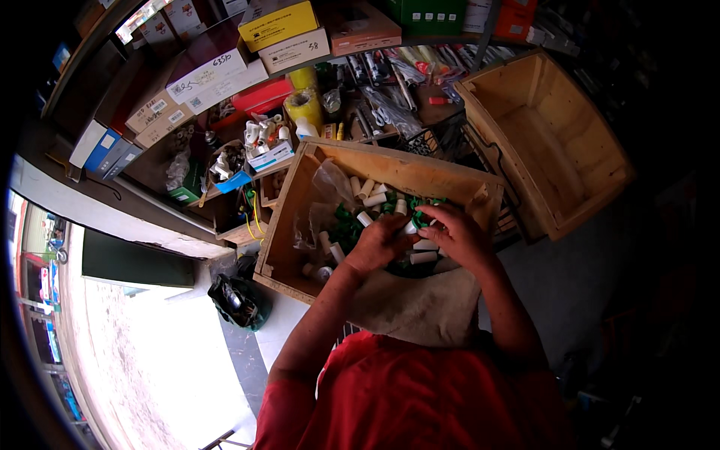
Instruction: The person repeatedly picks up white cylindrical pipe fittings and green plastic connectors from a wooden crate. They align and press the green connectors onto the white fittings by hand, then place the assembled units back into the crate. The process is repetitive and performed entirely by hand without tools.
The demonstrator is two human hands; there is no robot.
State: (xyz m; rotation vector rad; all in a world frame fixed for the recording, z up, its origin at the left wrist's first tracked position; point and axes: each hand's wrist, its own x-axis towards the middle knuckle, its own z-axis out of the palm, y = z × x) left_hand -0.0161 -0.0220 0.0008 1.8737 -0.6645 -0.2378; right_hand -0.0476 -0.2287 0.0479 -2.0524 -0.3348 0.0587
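Both hands worked inside the wooden crate [289, 225], over a heap of white tubes [373, 196] and green fittings [346, 225]. Left hand [381, 241] lay curled on the heap; whether its fingers gripped a piece could not be told. Right hand [457, 234] had fingers closed around a white-and-green fitting [415, 223]. A clear plastic bag [321, 199] slumped in the crate's left half. Beige cloth sack [420, 304] hung at the near rim. A second crate [551, 135] stood to the right. Behind: yellow box [279, 22], white labelled box [210, 75], yellow tape roll [304, 109].
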